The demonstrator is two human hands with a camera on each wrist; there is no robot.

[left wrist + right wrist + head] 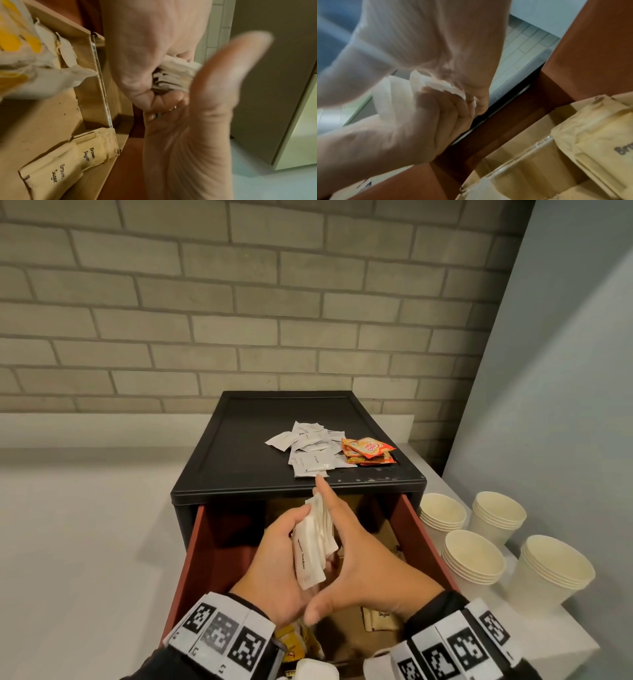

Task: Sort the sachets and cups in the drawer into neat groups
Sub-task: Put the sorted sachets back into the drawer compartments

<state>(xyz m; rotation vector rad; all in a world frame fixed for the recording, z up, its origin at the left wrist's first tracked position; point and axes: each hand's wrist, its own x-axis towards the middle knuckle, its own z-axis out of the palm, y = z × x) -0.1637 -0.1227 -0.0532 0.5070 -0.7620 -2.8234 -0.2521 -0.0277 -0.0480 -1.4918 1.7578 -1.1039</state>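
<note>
My left hand (299, 520) grips a stack of white sugar sachets (313, 546) upright over the open red drawer (421, 529). My right hand (354, 549) lies with straight fingers flat against the stack's right side, index tip near the cabinet's front edge. The left wrist view shows the sachet stack (175, 75) squeezed between both hands. Brown sugar sachets (68, 169) lie in a cardboard compartment below, and yellow sachets (17, 33) sit in another. In the right wrist view the white stack (393, 94) sticks out of my left hand.
On the black cabinet top (246, 446) lie a pile of white sachets (310, 451) and orange creamer sachets (368, 451). Several stacks of paper cups (474, 556) stand on the white counter right of the drawer. A brick wall rises behind.
</note>
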